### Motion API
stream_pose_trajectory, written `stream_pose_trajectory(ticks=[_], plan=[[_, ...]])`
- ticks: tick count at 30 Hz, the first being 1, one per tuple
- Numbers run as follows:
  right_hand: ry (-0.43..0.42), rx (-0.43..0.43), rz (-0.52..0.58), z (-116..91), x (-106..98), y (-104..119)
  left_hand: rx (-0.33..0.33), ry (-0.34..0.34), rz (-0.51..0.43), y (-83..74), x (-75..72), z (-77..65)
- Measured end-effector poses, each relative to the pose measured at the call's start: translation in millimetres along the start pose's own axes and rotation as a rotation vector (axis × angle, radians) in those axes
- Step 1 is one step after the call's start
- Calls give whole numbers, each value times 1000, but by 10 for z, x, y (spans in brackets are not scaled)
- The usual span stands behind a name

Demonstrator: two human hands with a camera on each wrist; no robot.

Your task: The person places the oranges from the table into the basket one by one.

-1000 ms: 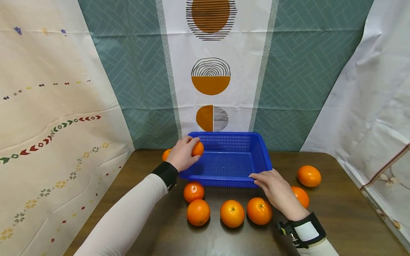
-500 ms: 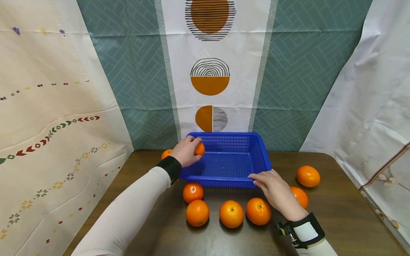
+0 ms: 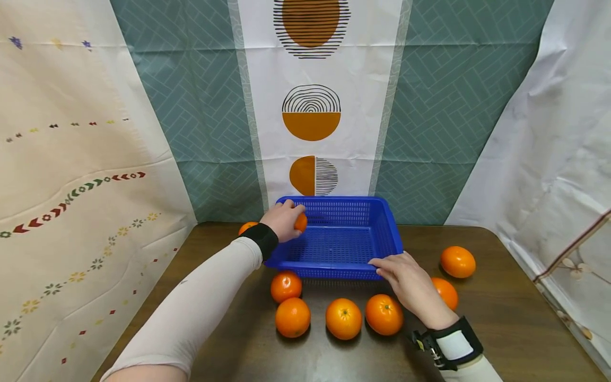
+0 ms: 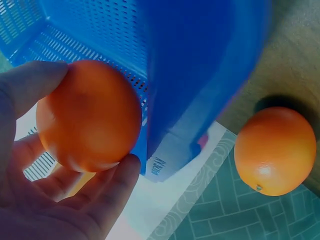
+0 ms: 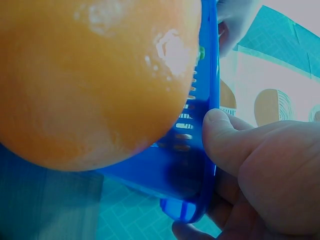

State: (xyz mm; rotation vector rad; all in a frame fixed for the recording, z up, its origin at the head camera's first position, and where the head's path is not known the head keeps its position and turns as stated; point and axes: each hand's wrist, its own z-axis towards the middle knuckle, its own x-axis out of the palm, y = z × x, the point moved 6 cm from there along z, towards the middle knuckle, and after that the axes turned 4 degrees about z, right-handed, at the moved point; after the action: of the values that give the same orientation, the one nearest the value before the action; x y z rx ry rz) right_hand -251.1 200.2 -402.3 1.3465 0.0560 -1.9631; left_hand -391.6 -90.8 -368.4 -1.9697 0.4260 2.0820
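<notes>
My left hand [image 3: 282, 220] holds an orange [image 4: 90, 117] over the left end of the blue plastic basket [image 3: 329, 273]. In the left wrist view the thumb lies on one side of the fruit and the fingers curl round the other, beside the basket's wall. At the front right corner my right hand [image 3: 411, 289] grips the basket's rim, thumb over one face and fingers behind, as the right wrist view shows. The visible basket floor is bare. Another orange [image 5: 95, 80] looms large in the right wrist view, close to that hand.
Several oranges lie on the dark wooden table [image 3: 496, 318]: a pair [image 3: 293, 317] in front of the basket's left, two more [image 3: 343, 318] at front centre, two [image 3: 458, 262] to the right, and one [image 3: 247, 227] partly behind my left hand. Patterned cloths hang behind and beside.
My left hand has moved slightly right with the orange, a little farther over the basket. The right hand stays on the rim, and the view has shifted slightly.
</notes>
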Motion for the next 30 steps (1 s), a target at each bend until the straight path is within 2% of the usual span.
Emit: stream_pose_trajectory(ticks=[5, 10, 14, 21, 24, 30], plan=[[5, 4, 3, 7, 2, 14, -18, 54, 25, -20, 24, 60], [13, 13, 3, 10, 0, 14, 0, 82, 48, -61, 24, 96], [7, 19, 6, 18, -13, 4, 18, 112, 80, -69, 102, 183], [15, 22, 17, 13, -7, -7, -6, 204, 107, -48, 243, 321], [19, 29, 17, 8, 0, -16, 7, 227, 131, -67, 271, 351], [18, 36, 14, 7, 17, -22, 37, 231, 182, -75, 344, 421]])
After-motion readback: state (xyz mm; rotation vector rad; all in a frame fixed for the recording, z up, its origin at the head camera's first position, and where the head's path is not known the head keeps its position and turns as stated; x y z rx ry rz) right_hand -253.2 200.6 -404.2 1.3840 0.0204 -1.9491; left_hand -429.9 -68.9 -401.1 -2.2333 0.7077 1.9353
